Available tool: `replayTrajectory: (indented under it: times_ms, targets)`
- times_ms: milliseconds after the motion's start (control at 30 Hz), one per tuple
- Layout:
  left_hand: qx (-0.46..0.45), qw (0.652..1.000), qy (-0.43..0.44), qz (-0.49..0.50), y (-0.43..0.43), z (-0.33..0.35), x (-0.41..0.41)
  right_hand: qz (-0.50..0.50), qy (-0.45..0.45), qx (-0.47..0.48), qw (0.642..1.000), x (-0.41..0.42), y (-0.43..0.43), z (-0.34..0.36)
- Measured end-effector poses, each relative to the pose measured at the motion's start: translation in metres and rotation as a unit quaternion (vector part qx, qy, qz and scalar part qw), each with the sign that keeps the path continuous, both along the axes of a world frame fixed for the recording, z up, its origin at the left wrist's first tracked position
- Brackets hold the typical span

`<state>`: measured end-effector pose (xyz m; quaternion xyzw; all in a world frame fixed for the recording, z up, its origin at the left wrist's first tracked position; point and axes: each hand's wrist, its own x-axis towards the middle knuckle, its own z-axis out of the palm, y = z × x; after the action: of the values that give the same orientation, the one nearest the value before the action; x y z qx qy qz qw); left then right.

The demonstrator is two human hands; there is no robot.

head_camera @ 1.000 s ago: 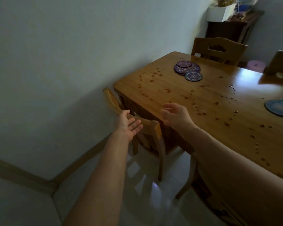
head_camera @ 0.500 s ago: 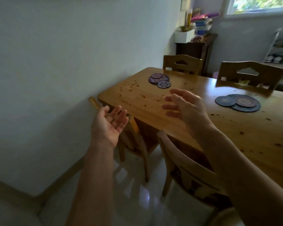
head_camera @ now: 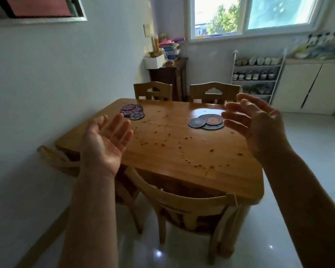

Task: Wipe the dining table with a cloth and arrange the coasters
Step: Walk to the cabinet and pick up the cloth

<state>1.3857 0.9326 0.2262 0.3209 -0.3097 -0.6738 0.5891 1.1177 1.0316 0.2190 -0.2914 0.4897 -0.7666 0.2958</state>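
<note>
A wooden dining table (head_camera: 182, 159) stands against the left wall, its top speckled with small brown spots and crumbs. A cluster of purple patterned coasters (head_camera: 132, 112) lies at the far left of the top. A second cluster of blue and orange coasters (head_camera: 206, 121) lies right of centre. My left hand (head_camera: 104, 142) is raised palm up over the table's near left corner, fingers apart, empty. My right hand (head_camera: 257, 122) hovers above the table's right side, palm facing left, fingers spread, empty. No cloth is in view.
Two wooden chairs (head_camera: 193, 211) are tucked in at the near side, two more (head_camera: 214, 92) at the far side. A dark cabinet (head_camera: 170, 78) with a white box and books stands in the back corner. A shoe rack (head_camera: 255, 78) and white cupboards line the window wall.
My view has swung up and to the right, bringing the whole table and the window into sight. Both hands have risen and spread further apart, still empty.
</note>
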Motion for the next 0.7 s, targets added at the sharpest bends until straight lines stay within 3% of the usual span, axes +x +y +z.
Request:
replayTrajectory:
  times_ms: [433,700]
  targets:
    - [-0.043,0.997,0.006,-0.064,0.026,0.006,-0.243,-0.072,0.003,-0.055,0.996,-0.223,0.065,0.020]
    - [-0.021,0.998,0.004,-0.062,0.040,0.009,-0.415,-0.066,0.014,-0.026,0.997,-0.380,0.078,0.021]
